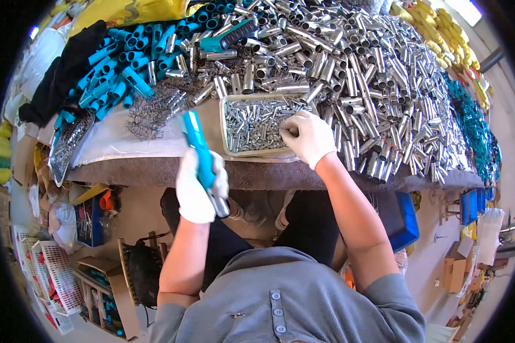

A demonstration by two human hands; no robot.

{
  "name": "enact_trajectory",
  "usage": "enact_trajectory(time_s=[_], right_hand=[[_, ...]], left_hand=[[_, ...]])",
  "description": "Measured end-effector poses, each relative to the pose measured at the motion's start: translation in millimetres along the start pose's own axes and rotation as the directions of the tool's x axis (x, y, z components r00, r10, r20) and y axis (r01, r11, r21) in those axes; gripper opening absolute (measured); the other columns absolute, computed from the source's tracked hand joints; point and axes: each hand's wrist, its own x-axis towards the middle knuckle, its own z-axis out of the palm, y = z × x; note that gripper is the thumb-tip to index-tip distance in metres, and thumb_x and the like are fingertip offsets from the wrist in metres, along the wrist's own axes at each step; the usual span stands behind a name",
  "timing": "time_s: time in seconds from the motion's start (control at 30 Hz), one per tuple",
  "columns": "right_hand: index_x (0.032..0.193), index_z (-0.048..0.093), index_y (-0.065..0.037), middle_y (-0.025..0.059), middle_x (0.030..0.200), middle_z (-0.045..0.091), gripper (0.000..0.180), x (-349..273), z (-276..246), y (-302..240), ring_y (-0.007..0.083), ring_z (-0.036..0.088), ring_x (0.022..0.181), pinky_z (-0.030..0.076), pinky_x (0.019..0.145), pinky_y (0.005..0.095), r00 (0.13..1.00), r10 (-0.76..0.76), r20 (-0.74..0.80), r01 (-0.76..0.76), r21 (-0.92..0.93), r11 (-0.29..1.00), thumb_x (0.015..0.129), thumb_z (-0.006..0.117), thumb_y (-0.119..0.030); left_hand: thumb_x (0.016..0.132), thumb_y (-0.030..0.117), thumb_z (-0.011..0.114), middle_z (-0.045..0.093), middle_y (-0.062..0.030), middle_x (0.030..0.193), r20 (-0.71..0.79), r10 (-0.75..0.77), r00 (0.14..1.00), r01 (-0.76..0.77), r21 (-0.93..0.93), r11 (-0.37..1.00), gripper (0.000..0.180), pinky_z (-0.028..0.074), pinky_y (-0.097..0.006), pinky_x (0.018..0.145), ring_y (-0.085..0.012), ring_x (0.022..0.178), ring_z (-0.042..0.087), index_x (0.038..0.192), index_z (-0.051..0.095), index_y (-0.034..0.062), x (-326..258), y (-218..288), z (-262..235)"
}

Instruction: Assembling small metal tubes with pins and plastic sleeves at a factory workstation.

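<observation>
At the worktop's point(257, 177) front edge, the left hand point(192, 193) gripped a teal tubular handle point(195, 136) low, apparently leaving its upper end free, while the right hand point(313, 139) curled over the cream tray point(222, 123), seemingly kept within reach, any held part indeterminable.

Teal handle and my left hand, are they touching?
Touching: the head view shows the gloved left hand wrapped around the teal handle.
</observation>
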Motion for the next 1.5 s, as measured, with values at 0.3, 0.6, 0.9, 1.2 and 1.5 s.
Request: enact_trajectory(time_s=[0.3,0.6,0.9,1.2,1.5], right_hand=[[0.086,0.068,-0.014,0.0058,0.086,0.061,0.018,4,-1,-2,0.0255,0.061,0.082,0.049,0.074,0.0354,0.995,0.014,0.103,-0.022,0.082,0.996,0.077,0.066,-0.03],[0.079,0.066,-0.011,0.0076,0.084,0.061,0.013,10,10,-11,0.0286,0.061,0.079,0.048,0.072,0.0379,0.997,0.011,0.075,-0.012,0.018,1.0,0.08,0.062,-0.024],[0.082,0.068,-0.011,0.0072,0.084,0.061,0.014,19,5,-18,0.026,0.061,0.079,0.048,0.071,0.0352,0.985,-0.016,0.17,0.016,0.001,1.0,0.077,0.066,-0.024],[0.082,0.065,-0.008,0.0094,0.084,0.063,0.008,-9,-3,-32,0.0258,0.062,0.076,0.049,0.071,0.0336,0.999,0.026,0.037,-0.035,0.273,0.961,0.077,0.064,-0.013],[0.087,0.068,-0.01,0.0093,0.084,0.059,0.015,8,-4,-10,0.0265,0.06,0.08,0.048,0.073,0.0351,0.952,-0.187,0.244,0.16,0.127,0.979,0.079,0.063,-0.022]], left_hand=[[0.095,0.04,0.046,0.056,-0.0067,0.086,0.028,-0.3,0.954,0.294,-0.302,0.907,0.037,0.047,-0.032,0.054,-0.0169,0.065,0.055,0.112,0.047,0.007,-28,-31,7],[0.095,0.038,0.047,0.057,-0.0091,0.087,-0.024,-0.329,0.944,0.292,-0.405,0.867,0.037,0.052,-0.038,0.066,-0.0202,0.071,0.058,0.114,0.049,0.0067,-36,-36,6],[0.095,0.04,0.046,0.059,-0.0081,0.089,0.031,-0.358,0.933,0.348,-0.324,0.88,0.036,0.052,-0.034,0.061,-0.0192,0.072,0.058,0.117,0.05,0.0117,-33,-40,1],[0.095,0.04,0.046,0.059,-0.0087,0.087,-0.004,-0.344,0.939,0.327,-0.302,0.896,0.035,0.05,-0.032,0.058,-0.0189,0.071,0.058,0.113,0.052,0.01,-32,-40,4],[0.095,0.04,0.046,0.059,-0.0092,0.084,-0.019,-0.363,0.932,0.337,-0.329,0.882,0.036,0.048,-0.032,0.058,-0.0194,0.069,0.057,0.11,0.051,0.0079,-30,-39,6]])
